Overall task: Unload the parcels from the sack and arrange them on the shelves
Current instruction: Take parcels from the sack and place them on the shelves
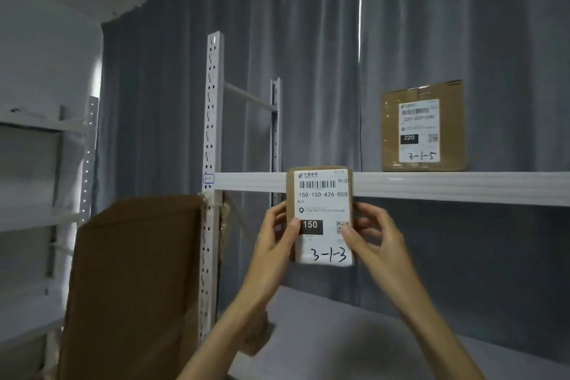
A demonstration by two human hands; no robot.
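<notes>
Thumbs pressed on the label, fingers curled behind — left hand [279, 233] and right hand [368, 233] clamp the small parcel [320, 194] upright, its top overlapping the upper shelf's front edge [447, 187]. Bare shelf lies left of the larger parcel [423, 129]. The held parcel's label reads 150, handwritten 3-1-3.

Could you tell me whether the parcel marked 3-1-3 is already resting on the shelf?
No, the parcel marked 3-1-3 is held up in front of the shelf by the left hand and right hand.
</notes>
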